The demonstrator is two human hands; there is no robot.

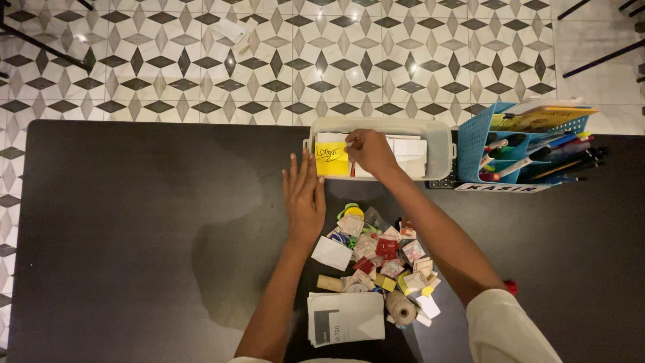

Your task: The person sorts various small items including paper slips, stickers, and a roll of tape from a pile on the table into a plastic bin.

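A clear plastic bin [440, 144] stands at the far edge of a black table [134, 235], holding white papers and a yellow note [331, 160]. My right hand [369, 151] reaches into the bin and pinches a small red and white item over the papers. Flat on the table lies my left hand [304, 198], fingers together, touching the bin's near wall beside the yellow note. Just below both hands sits a pile of small packets and tags [386, 259].
A blue basket [480, 144] of pens and markers stands right of the bin, with a yellow booklet [537, 119] on top. Near the front edge lie white folded papers [346, 317], a twine spool [401, 308] and a cork [329, 283]. Patterned floor tiles lie beyond.
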